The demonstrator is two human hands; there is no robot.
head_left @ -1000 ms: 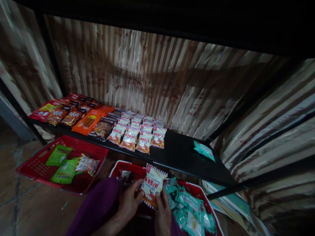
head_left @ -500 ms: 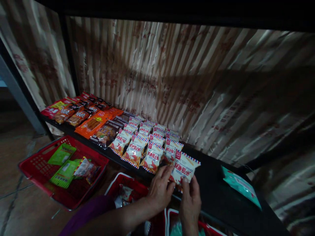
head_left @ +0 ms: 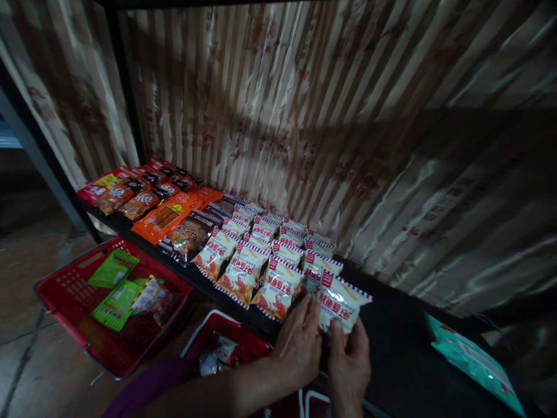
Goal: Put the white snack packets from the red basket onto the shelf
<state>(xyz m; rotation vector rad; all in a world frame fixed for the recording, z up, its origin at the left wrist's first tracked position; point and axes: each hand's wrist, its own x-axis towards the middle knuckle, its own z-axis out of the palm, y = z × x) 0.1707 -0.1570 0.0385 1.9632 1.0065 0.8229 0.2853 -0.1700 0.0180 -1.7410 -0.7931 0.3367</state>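
A white snack bag (head_left: 339,305) with red lettering and a striped top edge stands at the front right end of rows of matching snack bags (head_left: 243,270) on the black shelf. My right hand (head_left: 350,363) grips its lower right, thumb across the front. At its lower left side, my left hand (head_left: 300,342) is closed against the same bag, fingertips partly hidden between it and the neighbouring bag. The bag's bottom is mostly covered by my hands.
Brown potato snack packs (head_left: 187,235), orange packets (head_left: 167,215) and red-black packs (head_left: 139,203) line the shelf leftward. A teal packet (head_left: 474,360) lies at right. Below are a red basket (head_left: 65,313) with green packets and another red basket (head_left: 204,322). Corrugated sheeting (head_left: 278,116) backs the shelf.
The view has shifted, so the shelf goods appear slightly larger and the right-hand ones sit farther right and lower. Both hands remain on the same snack bag beside the row.
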